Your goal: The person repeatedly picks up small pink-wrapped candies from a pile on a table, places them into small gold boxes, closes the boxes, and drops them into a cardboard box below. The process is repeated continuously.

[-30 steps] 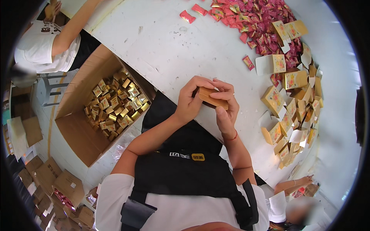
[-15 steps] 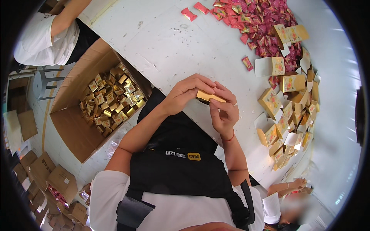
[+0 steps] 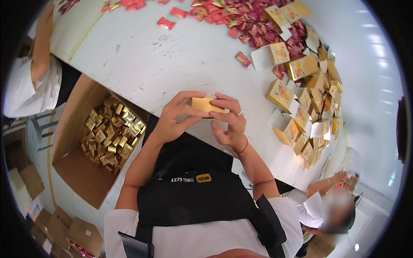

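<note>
"Where's the gold box (image 3: 203,104)?"
"Above the near edge of the table (image 3: 146,64), left hand (image 3: 174,118) gripping its left end, right hand (image 3: 231,122) with fingers across its right."
"Its underside?"
"Hidden; the far candy heap (image 3: 258,33) is cut off too."

Out at nine o'clock, there's a grey stool (image 3: 35,135) on the pale floor (image 3: 71,200), and just above it a co-worker in white (image 3: 36,88), one arm stretched up toward ten! Round to eight now: a yellow line (image 3: 50,180) runs down past a brown cardboard sheet (image 3: 32,182) to stacked cartons (image 3: 81,234). Across at four, a second co-worker (image 3: 310,210), also in white, wears a pale wristband (image 3: 328,181).
</note>
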A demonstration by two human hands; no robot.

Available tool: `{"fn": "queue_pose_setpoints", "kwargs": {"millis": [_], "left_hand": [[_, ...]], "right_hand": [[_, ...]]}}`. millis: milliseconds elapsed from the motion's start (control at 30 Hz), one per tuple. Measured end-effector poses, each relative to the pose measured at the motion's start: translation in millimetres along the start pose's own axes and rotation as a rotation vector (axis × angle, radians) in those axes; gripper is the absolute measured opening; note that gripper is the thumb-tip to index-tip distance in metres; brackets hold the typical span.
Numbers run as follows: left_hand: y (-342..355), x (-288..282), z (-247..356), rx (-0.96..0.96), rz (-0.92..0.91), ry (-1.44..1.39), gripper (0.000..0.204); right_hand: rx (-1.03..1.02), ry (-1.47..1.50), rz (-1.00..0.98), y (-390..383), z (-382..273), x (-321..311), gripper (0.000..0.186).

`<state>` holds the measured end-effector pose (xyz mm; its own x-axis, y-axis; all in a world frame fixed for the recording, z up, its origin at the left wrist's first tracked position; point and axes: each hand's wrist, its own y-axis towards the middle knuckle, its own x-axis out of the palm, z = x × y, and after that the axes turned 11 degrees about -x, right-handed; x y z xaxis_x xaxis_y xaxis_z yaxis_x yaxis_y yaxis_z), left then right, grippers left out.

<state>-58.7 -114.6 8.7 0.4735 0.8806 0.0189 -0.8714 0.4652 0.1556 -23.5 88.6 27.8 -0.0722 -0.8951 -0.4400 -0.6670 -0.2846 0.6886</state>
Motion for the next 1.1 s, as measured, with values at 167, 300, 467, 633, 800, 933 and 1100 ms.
{"fn": "queue_pose_setpoints", "kwargs": {"millis": [167, 300, 467, 633, 800, 933, 1100], "left_hand": [[-7.3, 1.9, 4.9, 0.148, 0.030, 0.374, 0.031], [-15.8, 0.9, -7.8, 0.124, 0.157, 0.297, 0.029], [-103.2, -88.5, 11.8, -0.148, 0.633, 0.052, 0.008], [-130.7, -130.5, 41.3, -0.183, 1.018, 0.892, 0.020], [-21.0, -6.3, 50.1, -0.013, 0.223, 0.868, 0.095], [25.0, 20.8, 4.4, -0.061, 0.102, 0.770, 0.091], [33.2, 24.2, -5.8, -0.078, 0.181, 0.602, 0.083]], "right_hand": [[0.027, -0.104, -0.082, -5.2, -8.1, -1.8, 0.031], [0.093, -0.297, -0.177, 2.9, -0.3, -45.5, 0.042], [0.453, -1.039, -0.231, -22.3, 29.6, -159.0, 0.083], [0.554, -0.939, -0.304, -22.4, 41.4, -171.1, 0.072], [0.159, -0.283, -0.452, 29.1, 20.0, -56.1, 0.075], [0.076, 0.110, -0.665, 66.2, 33.1, -58.3, 0.083], [0.656, 0.037, 0.488, 46.2, 157.7, -92.9, 0.078]]}}
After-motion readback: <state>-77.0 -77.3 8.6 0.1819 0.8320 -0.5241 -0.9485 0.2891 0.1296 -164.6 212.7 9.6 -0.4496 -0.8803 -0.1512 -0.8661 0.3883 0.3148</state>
